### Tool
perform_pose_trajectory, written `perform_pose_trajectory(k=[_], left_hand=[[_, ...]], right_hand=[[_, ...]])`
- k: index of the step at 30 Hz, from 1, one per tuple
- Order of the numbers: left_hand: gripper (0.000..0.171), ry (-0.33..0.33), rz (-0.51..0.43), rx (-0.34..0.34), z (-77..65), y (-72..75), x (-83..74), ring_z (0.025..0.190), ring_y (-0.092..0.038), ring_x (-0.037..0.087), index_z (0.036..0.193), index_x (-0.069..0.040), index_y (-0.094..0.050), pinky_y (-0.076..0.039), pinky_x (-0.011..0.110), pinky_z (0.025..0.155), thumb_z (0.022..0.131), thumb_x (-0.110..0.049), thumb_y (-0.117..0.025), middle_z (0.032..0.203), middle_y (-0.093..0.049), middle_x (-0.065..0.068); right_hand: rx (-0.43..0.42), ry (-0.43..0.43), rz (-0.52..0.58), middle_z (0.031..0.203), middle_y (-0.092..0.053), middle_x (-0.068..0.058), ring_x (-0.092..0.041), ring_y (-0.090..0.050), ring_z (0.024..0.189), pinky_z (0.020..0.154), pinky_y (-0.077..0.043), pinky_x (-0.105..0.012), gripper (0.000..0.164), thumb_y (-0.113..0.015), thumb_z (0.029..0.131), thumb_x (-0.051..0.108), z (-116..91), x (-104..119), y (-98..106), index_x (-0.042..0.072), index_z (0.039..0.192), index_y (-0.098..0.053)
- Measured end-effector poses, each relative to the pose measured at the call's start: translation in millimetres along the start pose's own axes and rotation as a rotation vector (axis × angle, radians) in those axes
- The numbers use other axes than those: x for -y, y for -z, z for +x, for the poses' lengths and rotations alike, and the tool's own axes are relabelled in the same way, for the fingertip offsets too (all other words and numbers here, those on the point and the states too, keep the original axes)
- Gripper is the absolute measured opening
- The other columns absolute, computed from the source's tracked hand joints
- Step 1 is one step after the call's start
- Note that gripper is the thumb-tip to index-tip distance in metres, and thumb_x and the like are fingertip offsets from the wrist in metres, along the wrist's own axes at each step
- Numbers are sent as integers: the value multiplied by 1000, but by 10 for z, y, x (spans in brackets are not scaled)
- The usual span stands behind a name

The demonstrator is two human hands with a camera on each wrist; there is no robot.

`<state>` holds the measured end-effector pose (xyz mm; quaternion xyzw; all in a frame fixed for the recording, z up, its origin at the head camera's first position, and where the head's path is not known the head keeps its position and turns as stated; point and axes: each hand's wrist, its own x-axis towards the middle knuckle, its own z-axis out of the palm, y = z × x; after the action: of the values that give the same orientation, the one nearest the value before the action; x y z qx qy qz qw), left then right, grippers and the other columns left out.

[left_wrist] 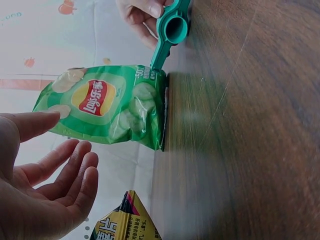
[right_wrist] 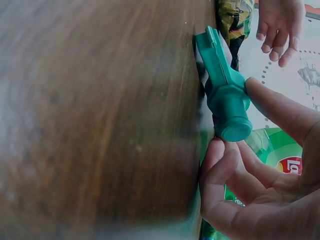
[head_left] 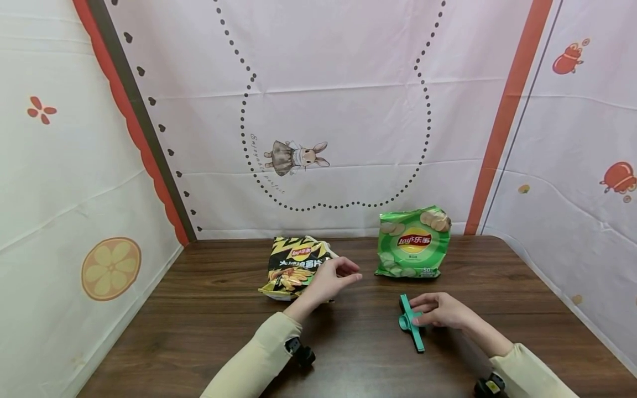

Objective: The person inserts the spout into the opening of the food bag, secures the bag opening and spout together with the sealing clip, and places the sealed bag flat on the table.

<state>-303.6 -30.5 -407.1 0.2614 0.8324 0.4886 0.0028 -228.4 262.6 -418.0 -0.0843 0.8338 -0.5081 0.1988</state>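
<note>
My right hand [head_left: 445, 310] pinches a teal bag clip [head_left: 409, 318] with a round spout cap, close over the wooden table. In the right wrist view the thumb presses one side of the clip [right_wrist: 227, 97] and the fingers curl at the other. My left hand [head_left: 330, 281], fingers loosely bent, holds nothing and overlaps the right side of a black-and-yellow Lay's chip bag [head_left: 293, 265]. That bag leans back with its top toward the wall. Upright behind the clip stands a green Lay's chip bag [head_left: 413, 246], beyond both hands.
The dark wooden table [head_left: 199, 320] reaches back to a white printed cloth [head_left: 338, 127] hung behind it. Similar cloth panels flank the table on the left and right. Dark wrist cameras sit on both cream sleeves [head_left: 264, 348].
</note>
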Motion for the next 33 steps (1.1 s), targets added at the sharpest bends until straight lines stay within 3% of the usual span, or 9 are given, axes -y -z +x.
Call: perform_pose_trajectory(k=[7, 14, 28, 33], left_hand=[[23, 1, -7, 0, 5, -6, 9, 79, -61, 7, 100, -14, -69, -49, 23, 71, 85, -31, -71, 92, -69, -2], [26, 4, 0, 1, 8, -17, 17, 80, -61, 8, 101, -13, -69, -49, 24, 72, 85, -32, -70, 92, -69, -3], [22, 4, -10, -17, 7, 1, -42, 81, -61, 8, 100, -14, -69, -49, 24, 73, 86, -30, -70, 93, -69, -3], [21, -2, -18, -19, 19, -24, -37, 79, -61, 7, 99, -14, -69, -50, 23, 71, 85, -29, -71, 92, -69, -1]], right_hand=[[-33, -30, 0, 114, -66, -19, -10, -63, 88, 72, -53, -31, 55, -75, 81, 17, -20, 38, -10, -8, 125, -53], [-13, -53, 117, 112, -65, -15, -14, -65, 89, 77, -56, -40, 55, -73, 82, 11, -23, 65, -40, -9, 129, -49], [-41, -71, 195, 108, -63, -8, -13, -64, 89, 82, -55, -41, 55, -74, 81, 12, 45, 115, 4, -4, 129, -52], [-29, -32, 204, 106, -63, -8, -12, -65, 89, 83, -54, -41, 54, -73, 82, 12, 48, 170, 25, -5, 129, -53]])
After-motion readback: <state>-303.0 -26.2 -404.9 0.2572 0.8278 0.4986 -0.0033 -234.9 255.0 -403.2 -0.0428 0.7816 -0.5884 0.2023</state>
